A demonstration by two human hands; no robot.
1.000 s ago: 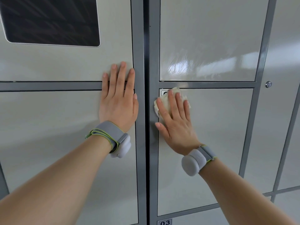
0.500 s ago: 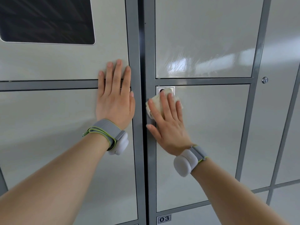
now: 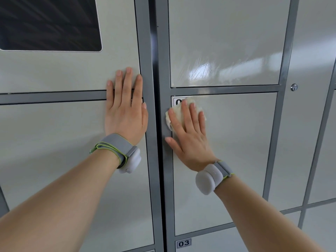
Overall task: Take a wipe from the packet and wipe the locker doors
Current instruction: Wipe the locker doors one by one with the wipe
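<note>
Starting at our far left, a dark window panel [image 3: 49, 22] fills the 10 o'clock corner of the upper left-hand door. Our left hand [image 3: 125, 110] lies flat across the grey crossbar between two doors there, fingers straight and pointing to 12 o'clock. It holds nothing, and we judge it only braces us. A grey wristband [image 3: 118, 150] sits below it. Past the grey frame post [image 3: 152, 124], our right hand [image 3: 190, 139] is likewise flat, its straight fingers pressing the wipe [image 3: 178, 112] against the locker door [image 3: 236, 151]. The wipe is bunched under the fingertips in the door's 11 o'clock corner and half covers a number label [image 3: 177, 101]. The two hands are apart, one on each side of the post. From the wipe, nearly all of this door's bare face lies toward 3 o'clock and 5 o'clock. The door's long axis runs 12 to 6, so we judge that the coming strokes should sweep rightward and then work down. The right hand is already on that surface and is plainly the nearer one. The upper door [image 3: 223, 51] at 12 o'clock shows wet-looking streaks, which suggests it is done. A label reading 03 [image 3: 183, 243] sits at 6 o'clock, and a small keyhole lock [image 3: 294, 87] at 2 o'clock. The packet is not in view.
</note>
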